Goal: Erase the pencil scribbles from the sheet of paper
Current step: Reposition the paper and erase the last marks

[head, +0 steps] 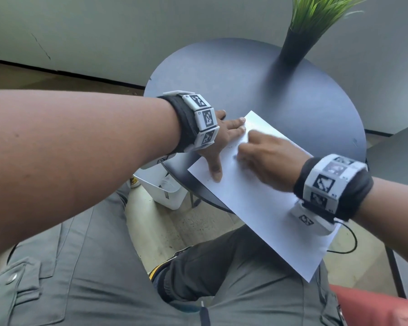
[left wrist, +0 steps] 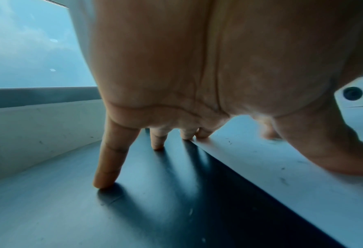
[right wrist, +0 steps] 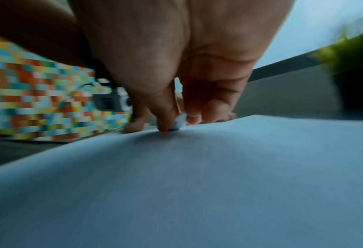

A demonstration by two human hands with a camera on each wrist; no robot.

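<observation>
A white sheet of paper point(head: 257, 203) lies askew on the round dark table point(head: 257, 85), its near end hanging past the table's edge. My left hand point(head: 222, 142) is spread flat, the thumb and some fingertips pressing the sheet's left edge point(left wrist: 261, 161), the other fingers on the table. My right hand point(head: 264, 158) is blurred over the sheet's upper middle, where faint pencil scribbles point(head: 234, 156) show. In the right wrist view its thumb and fingers pinch a small white eraser point(right wrist: 179, 122) against the paper point(right wrist: 197, 176).
A black vase with green grass point(head: 295, 43) stands at the table's far right. A white bin point(head: 165, 191) sits on the floor under the table's left edge. My grey-trousered legs are below the sheet. Small dark crumbs dot the paper by my left thumb.
</observation>
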